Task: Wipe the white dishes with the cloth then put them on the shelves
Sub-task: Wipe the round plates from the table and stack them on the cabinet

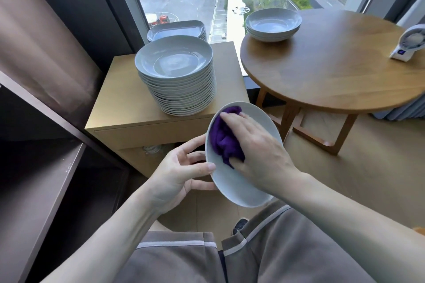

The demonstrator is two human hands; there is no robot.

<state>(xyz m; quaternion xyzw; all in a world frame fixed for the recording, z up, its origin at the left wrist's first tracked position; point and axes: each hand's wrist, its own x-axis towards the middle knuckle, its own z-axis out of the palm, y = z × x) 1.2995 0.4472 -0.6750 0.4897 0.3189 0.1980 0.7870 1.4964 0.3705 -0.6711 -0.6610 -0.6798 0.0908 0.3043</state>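
Mid-wipe! The left hand (179, 167) gripped the near white ceramic dish (241, 186) by its rim while the right hand (259, 145) pressed the purple cloth (224, 142) inside, fingers flat. The tall stack of white plates (177, 80) stood farther off, so most of the job looked undone.

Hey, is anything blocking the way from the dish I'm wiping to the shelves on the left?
Nothing visible does. The dish, held by the left hand, has open space toward the shelves; the plate stack sits farther back.
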